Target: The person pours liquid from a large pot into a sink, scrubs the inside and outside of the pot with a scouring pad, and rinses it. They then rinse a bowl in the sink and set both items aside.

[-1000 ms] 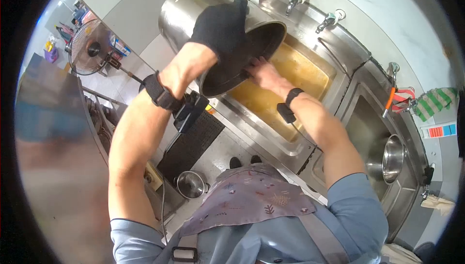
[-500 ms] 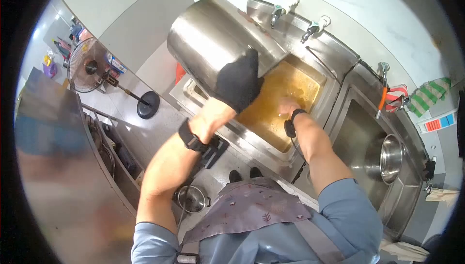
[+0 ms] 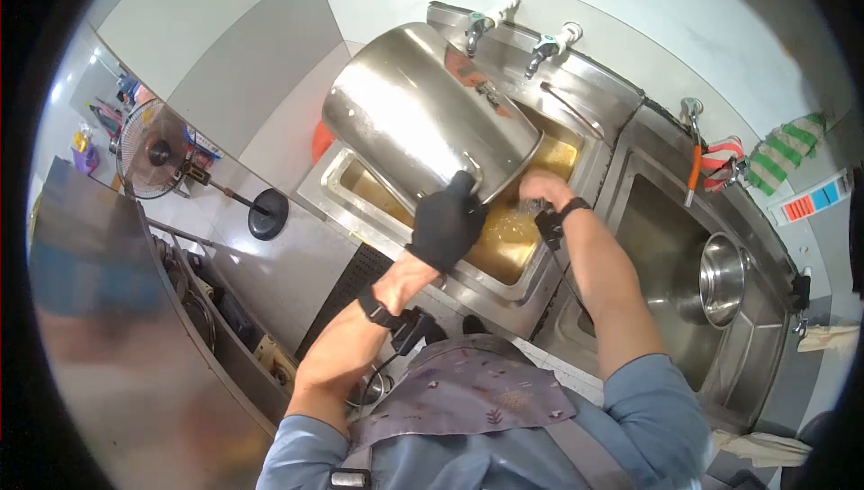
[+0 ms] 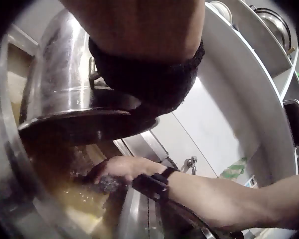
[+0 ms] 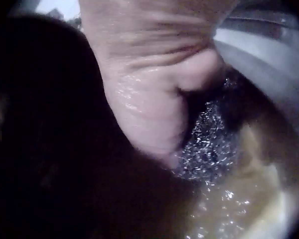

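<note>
A big steel pot (image 3: 405, 103) lies tilted over the sink, its mouth facing down towards the right hand. Black-gloved, my left hand (image 3: 445, 224) grips it at the side handle near the rim; the left wrist view shows that glove (image 4: 144, 79) against the pot (image 4: 60, 74). My bare right hand (image 3: 544, 188) is just outside the mouth, over the cloudy yellow-brown water (image 3: 508, 238). In the right wrist view, the curled fingers of this hand (image 5: 154, 99) hold a wet metal scouring pad (image 5: 209, 144). The pot's inside is dark.
Taps (image 3: 544, 51) stand behind the sink. To the right, a second basin (image 3: 661, 220) holds water and a steel bowl (image 3: 722, 280). A fan (image 3: 153, 150) stands at the left, beyond a steel counter (image 3: 135, 310).
The pot has turned mouth-down and come lower over the sink, with the left hand on it. My right hand left the pot's inside, dipped into the water, then rose beside the rim.
</note>
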{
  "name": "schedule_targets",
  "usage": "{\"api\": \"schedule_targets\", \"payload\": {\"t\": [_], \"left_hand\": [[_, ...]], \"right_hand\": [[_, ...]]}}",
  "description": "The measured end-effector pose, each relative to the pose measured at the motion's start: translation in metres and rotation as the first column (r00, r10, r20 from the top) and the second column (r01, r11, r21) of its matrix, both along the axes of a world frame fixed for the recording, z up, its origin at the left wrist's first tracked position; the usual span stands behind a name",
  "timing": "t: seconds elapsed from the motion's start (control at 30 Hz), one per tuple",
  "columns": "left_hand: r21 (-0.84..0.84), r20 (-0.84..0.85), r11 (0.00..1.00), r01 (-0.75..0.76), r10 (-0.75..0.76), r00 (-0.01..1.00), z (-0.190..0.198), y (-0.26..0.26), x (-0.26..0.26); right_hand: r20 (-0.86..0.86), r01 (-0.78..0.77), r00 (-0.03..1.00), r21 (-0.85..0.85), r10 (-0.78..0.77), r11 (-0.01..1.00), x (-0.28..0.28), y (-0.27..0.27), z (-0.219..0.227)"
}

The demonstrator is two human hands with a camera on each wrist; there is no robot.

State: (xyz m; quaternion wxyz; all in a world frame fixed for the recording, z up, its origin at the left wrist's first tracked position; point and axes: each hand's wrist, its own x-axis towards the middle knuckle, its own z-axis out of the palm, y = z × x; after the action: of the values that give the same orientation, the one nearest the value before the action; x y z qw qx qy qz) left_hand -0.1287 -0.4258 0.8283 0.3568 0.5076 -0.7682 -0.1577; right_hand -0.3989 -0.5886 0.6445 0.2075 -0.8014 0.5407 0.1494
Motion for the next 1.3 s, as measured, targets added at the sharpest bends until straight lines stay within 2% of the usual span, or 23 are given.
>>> {"api": "schedule_targets", "payload": {"t": [0.07,0.1,0.13,0.2,0.27,0.33,0.37,0.4,0.47,0.53,0.57,0.6,0.67,0.7,0.73,0.77,0.8,0.87,0.97,1.0,1.07,1.13,1.3], "left_hand": [[-0.019,-0.010,1.000,-0.022,0.022,1.000,0.010,0.004,0.017],[-0.001,-0.060,1.000,-0.010,0.010,0.998,0.013,0.007,0.027],[0.014,-0.110,1.000,0.004,-0.003,0.994,0.016,0.008,0.036],[-0.035,-0.087,0.999,-0.035,0.031,0.996,0.018,0.012,0.052],[0.024,-0.149,0.997,-0.079,0.081,0.986,0.011,0.015,0.066],[0.034,-0.234,0.995,-0.093,0.099,0.967,0.028,0.022,0.075],[0.058,-0.320,0.992,-0.110,0.123,0.939,0.033,0.025,0.081],[-0.004,-0.275,0.992,-0.128,0.122,0.954,0.032,0.023,0.093],[0.021,-0.388,0.995,-0.097,0.097,0.916,0.031,0.022,0.116],[0.068,-0.348,0.986,-0.153,0.167,0.923,0.024,0.020,0.142],[0.028,-0.325,0.981,-0.192,0.190,0.926,0.027,0.021,0.148],[-0.014,-0.304,0.973,-0.230,0.215,0.928,0.029,0.022,0.153],[-0.072,-0.270,0.963,-0.259,0.231,0.935,0.024,0.018,0.166],[-0.121,-0.334,0.960,-0.254,0.202,0.921,0.013,0.012,0.171],[-0.164,-0.394,0.955,-0.249,0.168,0.904,0.010,0.011,0.173],[-0.256,-0.268,0.911,-0.323,0.254,0.929,0.007,0.011,0.175],[-0.248,-0.272,0.912,-0.326,0.257,0.927,0.006,0.012,0.171],[-0.254,-0.299,0.834,-0.489,0.413,0.860,0.006,0.014,0.166],[-0.153,-0.340,0.825,-0.544,0.473,0.813,-0.031,0.007,0.173],[-0.107,-0.358,0.824,-0.557,0.490,0.794,-0.043,0.004,0.174],[-0.084,-0.489,0.883,-0.461,0.366,0.792,-0.061,0.001,0.170],[0.006,-0.390,0.854,-0.520,0.481,0.786,-0.073,0.002,0.163],[0.156,-0.409,0.862,-0.482,0.501,0.763,-0.095,-0.001,0.163]], "right_hand": [[0.193,0.193,0.964,-0.023,-0.185,0.981,-0.010,-0.015,0.023],[0.623,0.395,0.706,0.048,-0.336,0.918,-0.026,-0.005,0.035],[0.700,0.613,0.350,0.332,-0.623,0.717,-0.011,0.018,0.089],[0.801,0.491,-0.053,0.541,-0.596,0.683,-0.018,0.021,0.111],[0.838,0.499,-0.027,0.484,-0.545,0.719,-0.018,0.024,0.109],[0.873,0.508,-0.006,0.423,-0.488,0.750,-0.016,0.034,0.120],[0.877,0.520,0.038,0.392,-0.479,0.759,-0.016,0.043,0.131],[0.878,0.529,0.085,0.360,-0.470,0.768,-0.013,0.050,0.140],[0.881,0.529,0.126,0.329,-0.456,0.782,-0.006,0.048,0.137],[0.931,0.280,0.286,0.144,-0.226,0.949,0.014,0.048,0.152],[0.899,0.302,0.293,0.235,-0.325,0.924,0.031,0.056,0.171],[0.900,0.304,0.290,0.237,-0.327,0.923,0.033,0.049,0.167],[0.840,0.387,0.435,0.151,-0.324,0.910,0.043,0.026,0.159],[0.821,0.469,0.488,0.041,-0.297,0.882,0.048,0.027,0.156],[0.817,0.463,0.492,0.047,-0.301,0.885,0.055,0.035,0.161],[0.769,0.509,0.584,-0.097,-0.260,0.856,0.059,0.041,0.168],[0.704,0.532,0.672,-0.243,-0.230,0.811,0.063,0.049,0.180],[0.721,0.522,0.665,-0.263,-0.194,0.812,0.075,0.071,0.202],[0.610,0.428,0.776,-0.696,0.160,0.577,0.082,0.081,0.209],[0.609,0.426,0.777,-0.694,0.158,0.580,0.082,0.084,0.213],[0.532,0.369,0.820,-0.773,0.211,0.516,0.084,0.093,0.227],[0.513,0.356,0.825,-0.798,0.239,0.486,0.087,0.097,0.233],[0.422,0.277,0.874,-0.838,0.240,0.470,0.105,0.098,0.250]]}}
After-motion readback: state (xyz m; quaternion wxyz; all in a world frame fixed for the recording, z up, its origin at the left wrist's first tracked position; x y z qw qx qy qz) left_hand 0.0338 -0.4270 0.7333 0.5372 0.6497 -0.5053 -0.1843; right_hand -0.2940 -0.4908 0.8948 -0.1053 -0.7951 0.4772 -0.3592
